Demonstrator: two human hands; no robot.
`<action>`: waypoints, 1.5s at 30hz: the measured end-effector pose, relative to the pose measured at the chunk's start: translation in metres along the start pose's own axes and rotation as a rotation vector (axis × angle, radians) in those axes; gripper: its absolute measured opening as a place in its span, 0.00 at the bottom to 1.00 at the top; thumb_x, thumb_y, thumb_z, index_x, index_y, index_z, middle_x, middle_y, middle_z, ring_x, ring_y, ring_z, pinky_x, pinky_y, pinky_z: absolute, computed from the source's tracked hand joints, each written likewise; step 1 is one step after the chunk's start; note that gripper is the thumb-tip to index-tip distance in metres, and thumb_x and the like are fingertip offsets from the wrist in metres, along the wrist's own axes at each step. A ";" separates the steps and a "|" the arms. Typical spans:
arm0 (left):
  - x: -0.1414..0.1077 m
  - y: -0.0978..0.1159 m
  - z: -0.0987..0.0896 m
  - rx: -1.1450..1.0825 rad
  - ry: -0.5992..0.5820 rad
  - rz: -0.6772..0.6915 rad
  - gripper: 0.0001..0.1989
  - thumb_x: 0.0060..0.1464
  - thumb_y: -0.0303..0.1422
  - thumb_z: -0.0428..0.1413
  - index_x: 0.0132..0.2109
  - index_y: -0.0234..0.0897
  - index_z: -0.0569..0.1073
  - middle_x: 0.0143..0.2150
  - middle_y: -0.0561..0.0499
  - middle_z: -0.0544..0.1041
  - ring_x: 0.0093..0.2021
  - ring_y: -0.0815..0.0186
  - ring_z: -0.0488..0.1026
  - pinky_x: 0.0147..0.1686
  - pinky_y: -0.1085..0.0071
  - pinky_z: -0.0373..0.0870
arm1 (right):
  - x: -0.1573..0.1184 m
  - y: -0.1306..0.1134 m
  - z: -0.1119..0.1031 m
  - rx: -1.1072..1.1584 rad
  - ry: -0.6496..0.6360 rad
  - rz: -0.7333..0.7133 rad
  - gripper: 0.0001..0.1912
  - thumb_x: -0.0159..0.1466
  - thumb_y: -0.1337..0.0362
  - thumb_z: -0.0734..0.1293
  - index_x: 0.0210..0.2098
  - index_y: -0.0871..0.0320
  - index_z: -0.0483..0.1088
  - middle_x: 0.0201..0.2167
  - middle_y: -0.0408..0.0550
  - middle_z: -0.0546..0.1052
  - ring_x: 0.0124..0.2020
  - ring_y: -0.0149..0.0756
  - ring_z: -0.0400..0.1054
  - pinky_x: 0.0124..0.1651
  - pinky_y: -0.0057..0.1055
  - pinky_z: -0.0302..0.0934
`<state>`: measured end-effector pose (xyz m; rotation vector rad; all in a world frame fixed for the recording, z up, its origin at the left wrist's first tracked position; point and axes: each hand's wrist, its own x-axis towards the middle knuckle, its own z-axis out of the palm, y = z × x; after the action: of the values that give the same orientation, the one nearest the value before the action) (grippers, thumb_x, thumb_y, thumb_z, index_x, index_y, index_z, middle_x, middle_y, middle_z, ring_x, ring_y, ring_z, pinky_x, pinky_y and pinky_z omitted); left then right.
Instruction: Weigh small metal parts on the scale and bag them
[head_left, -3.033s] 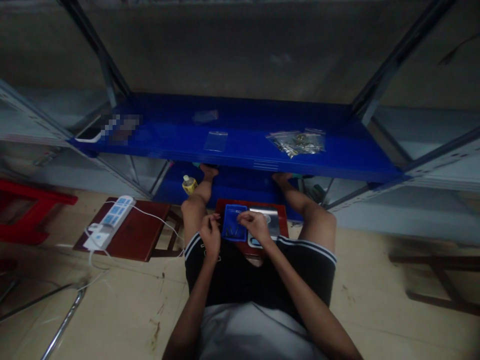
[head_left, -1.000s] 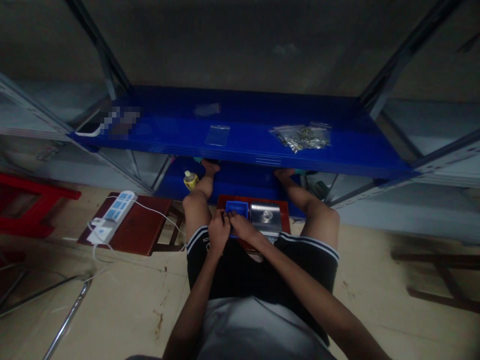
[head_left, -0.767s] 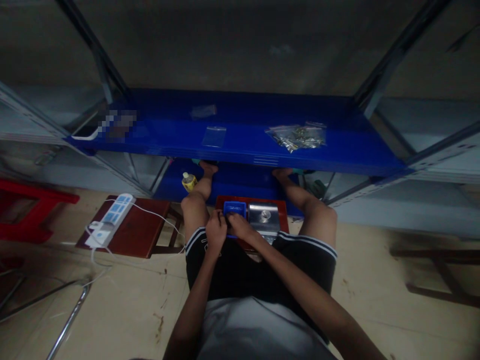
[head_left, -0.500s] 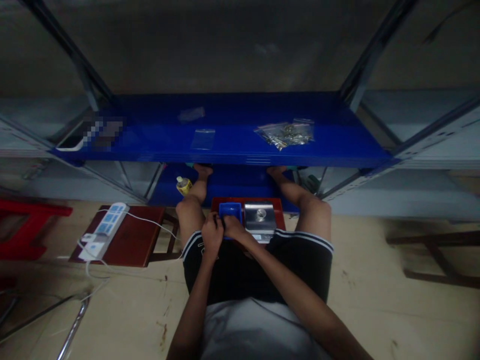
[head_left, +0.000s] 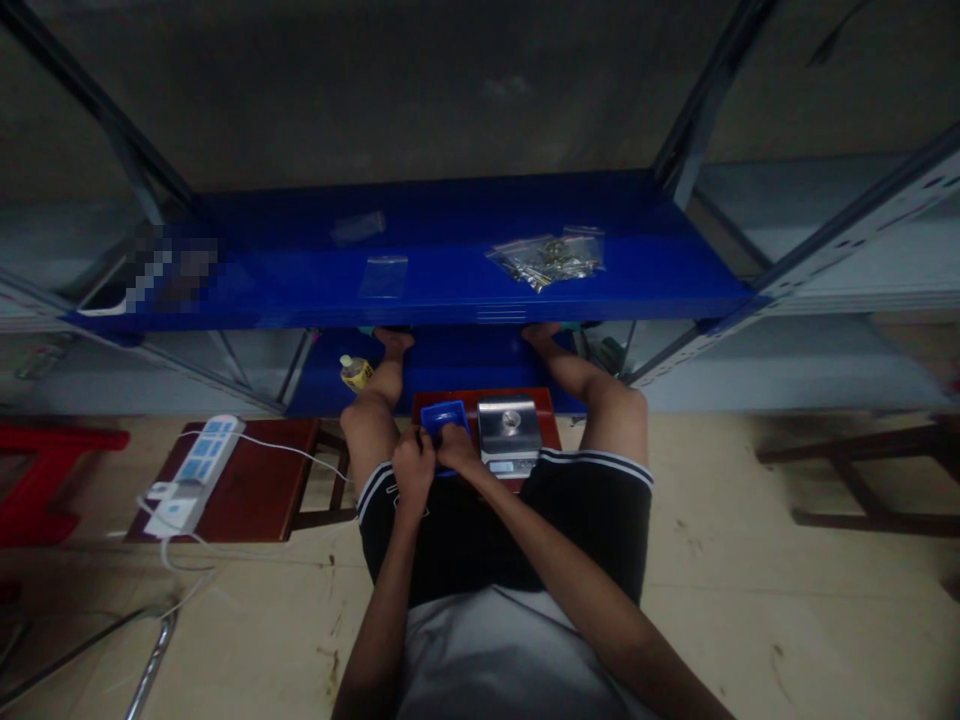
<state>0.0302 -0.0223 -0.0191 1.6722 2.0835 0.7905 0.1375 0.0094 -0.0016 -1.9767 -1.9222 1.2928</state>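
The scene is filled by a blue steel shelf (head_left: pixel 420 275) on grey slotted uprights, set against a bare concrete wall in dim light, with a pale, stained tiled floor (head_left: pixel 750 600) spread below. On the shelf a heap of small clear bags of metal parts (head_left: pixel 546 256) is seen at the right, apparently parked within arm's reach, and one flat empty bag (head_left: pixel 383 275) lies near the middle. To the left a dark wooden stool (head_left: pixel 247 480) is used as a stand for a white power strip (head_left: pixel 196 473), and a small yellow bottle (head_left: pixel 354 372) is set on the lower shelf. Between the seated person's knees a red stool (head_left: pixel 547 402) serves as the bench; on it a small digital scale (head_left: pixel 509 432) with a steel pan is placed just beside a small blue tray (head_left: pixel 444 415), likely so that parts can be passed straight across. Over the tray's near edge the left hand (head_left: pixel 412 465) and the right hand (head_left: pixel 457 450) are brought together, touching each other, fingers curled in a close grip. Whether anything is pinched in either grip cannot be told: it is too small and too dark.
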 end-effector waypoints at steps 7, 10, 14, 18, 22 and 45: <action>0.002 -0.005 0.004 -0.078 0.057 0.051 0.10 0.64 0.32 0.48 0.42 0.38 0.74 0.41 0.41 0.81 0.43 0.55 0.79 0.45 0.62 0.74 | -0.001 0.005 -0.004 0.068 0.005 -0.052 0.04 0.56 0.70 0.73 0.32 0.63 0.80 0.30 0.52 0.82 0.35 0.39 0.78 0.35 0.24 0.62; 0.004 -0.009 0.004 -0.098 0.063 0.062 0.09 0.62 0.31 0.49 0.43 0.38 0.75 0.43 0.40 0.81 0.46 0.53 0.79 0.49 0.60 0.74 | -0.001 0.008 -0.002 0.115 0.031 -0.067 0.03 0.55 0.70 0.72 0.30 0.61 0.80 0.28 0.49 0.82 0.34 0.37 0.78 0.35 0.23 0.62; 0.005 -0.013 0.004 -0.120 0.069 0.065 0.10 0.62 0.32 0.50 0.42 0.38 0.76 0.42 0.41 0.81 0.45 0.54 0.79 0.50 0.58 0.75 | -0.001 0.012 0.001 0.213 0.105 -0.098 0.04 0.56 0.70 0.71 0.30 0.59 0.80 0.31 0.48 0.84 0.36 0.38 0.79 0.38 0.24 0.65; 0.005 -0.013 0.004 -0.136 0.087 0.050 0.09 0.61 0.31 0.52 0.43 0.39 0.76 0.42 0.42 0.81 0.46 0.54 0.79 0.51 0.58 0.75 | -0.007 0.024 -0.008 0.343 0.200 -0.155 0.09 0.55 0.70 0.70 0.35 0.58 0.78 0.35 0.46 0.84 0.39 0.37 0.79 0.42 0.26 0.69; 0.003 -0.010 0.005 -0.137 0.112 0.038 0.09 0.62 0.37 0.55 0.43 0.38 0.76 0.42 0.41 0.80 0.45 0.54 0.79 0.49 0.58 0.75 | -0.017 0.050 -0.033 0.503 0.346 -0.222 0.13 0.57 0.66 0.67 0.41 0.59 0.76 0.39 0.50 0.84 0.39 0.36 0.79 0.44 0.28 0.71; 0.000 -0.007 0.005 -0.008 0.040 0.053 0.11 0.60 0.33 0.56 0.48 0.35 0.75 0.46 0.41 0.79 0.45 0.54 0.78 0.49 0.59 0.75 | -0.035 0.150 -0.067 0.342 0.817 -0.409 0.10 0.63 0.56 0.71 0.37 0.55 0.81 0.37 0.51 0.82 0.46 0.44 0.72 0.53 0.41 0.67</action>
<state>0.0275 -0.0221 -0.0269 1.7267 2.0671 0.8542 0.3001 -0.0190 -0.0313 -1.4816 -1.4533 0.5228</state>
